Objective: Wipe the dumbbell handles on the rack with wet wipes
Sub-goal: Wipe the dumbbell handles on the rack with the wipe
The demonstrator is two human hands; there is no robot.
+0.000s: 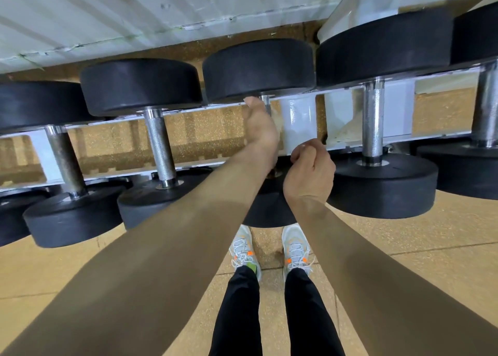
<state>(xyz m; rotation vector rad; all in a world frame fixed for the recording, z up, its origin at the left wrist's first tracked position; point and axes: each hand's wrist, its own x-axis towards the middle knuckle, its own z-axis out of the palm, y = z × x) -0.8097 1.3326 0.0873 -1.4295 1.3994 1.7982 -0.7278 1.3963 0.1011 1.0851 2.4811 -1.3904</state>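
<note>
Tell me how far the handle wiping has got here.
Done: nothing provable; no handle looks visibly wet. In hand: the left hand grips the middle handle; the right hand is curled nearby, wipe unclear. Left: possibly the dull handle, the knurled handle and the chrome handle.

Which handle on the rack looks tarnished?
The leftmost handle in view: dull brown, the others showing bright chrome. It sits two left of the third handle, which the left hand grips.
</note>
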